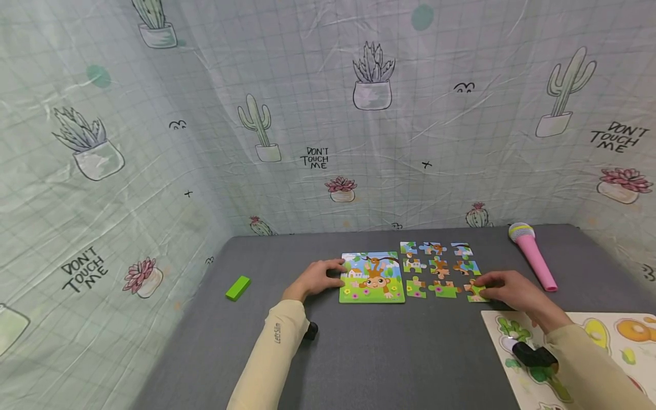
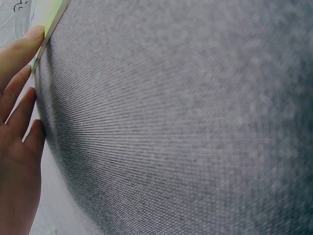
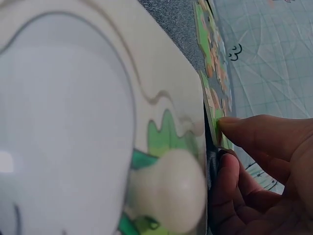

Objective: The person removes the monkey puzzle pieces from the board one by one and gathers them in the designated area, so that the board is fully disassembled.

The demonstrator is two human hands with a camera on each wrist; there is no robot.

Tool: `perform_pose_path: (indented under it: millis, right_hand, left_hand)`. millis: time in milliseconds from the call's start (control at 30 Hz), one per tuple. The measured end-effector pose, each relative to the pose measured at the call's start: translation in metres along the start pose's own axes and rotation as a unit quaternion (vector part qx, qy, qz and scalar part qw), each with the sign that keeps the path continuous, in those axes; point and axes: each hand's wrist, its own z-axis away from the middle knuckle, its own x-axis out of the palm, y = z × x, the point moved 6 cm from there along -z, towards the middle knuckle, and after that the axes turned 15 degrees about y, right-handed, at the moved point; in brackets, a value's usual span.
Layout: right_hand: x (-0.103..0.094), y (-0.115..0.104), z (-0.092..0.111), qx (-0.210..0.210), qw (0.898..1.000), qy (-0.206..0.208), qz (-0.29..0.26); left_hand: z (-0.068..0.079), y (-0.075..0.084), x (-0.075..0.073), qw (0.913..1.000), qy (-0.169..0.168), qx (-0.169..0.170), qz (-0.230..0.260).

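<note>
A square monkey picture board (image 1: 372, 285) lies on the grey table. My left hand (image 1: 319, 279) rests at its left edge, thumb and fingers touching it; in the left wrist view the fingers of that hand (image 2: 19, 132) look fairly straight. To the board's right, several loose jigsaw pieces (image 1: 439, 266) lie in rows, with small gaps between them. My right hand (image 1: 509, 289) pinches the lower right puzzle piece (image 1: 475, 292) between thumb and fingers. Close up in the right wrist view, the thumb presses the green part of this puzzle piece (image 3: 215, 120).
A cream board with vegetable pictures (image 1: 494, 330) lies at the front right, partly under the right forearm. Behind it is a pink toy microphone (image 1: 535, 259). A green block (image 1: 238, 288) lies on the left of the table (image 1: 359, 353). Printed cloth walls (image 1: 287, 193) enclose the table.
</note>
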Motion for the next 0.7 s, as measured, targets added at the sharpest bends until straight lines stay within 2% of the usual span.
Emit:
perform_pose_path:
  millis: [700]
  right_hand:
    - [-0.0032, 0.0015, -0.0030, 0.011, 1.000, -0.012, -0.002]
  left_hand:
    - [-0.0008, 0.0030, -0.0013, 1.0000, -0.001, 0.002, 0.009]
